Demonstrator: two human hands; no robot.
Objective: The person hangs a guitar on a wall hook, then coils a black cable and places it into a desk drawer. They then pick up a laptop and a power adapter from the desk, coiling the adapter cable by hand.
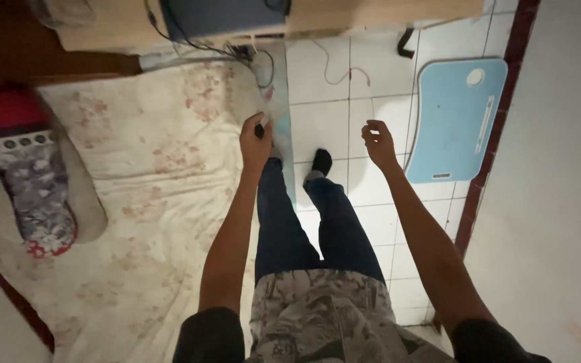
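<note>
- The bed (136, 202) lies to the left of the grip, covered in a pale flowered sheet (169, 134) that runs up to the grip itself.
- The tiled floor (371, 222) spreads to the right of the grip; the person stands on it in dark jeans (304, 228) and a black sock (321, 161).
- A light blue board (455, 117) lies flat on the floor, well to the right of the grip, just past the free hand.
- A patterned pillow (31, 181) rests far left of the grip, at the bed's edge.
- The left hand (255, 141) is the grip: fingers pinched closed on the sheet's corner at the bed's edge.
- The right hand (378, 142) hangs over the floor, fingers loosely curled, holding nothing.
</note>
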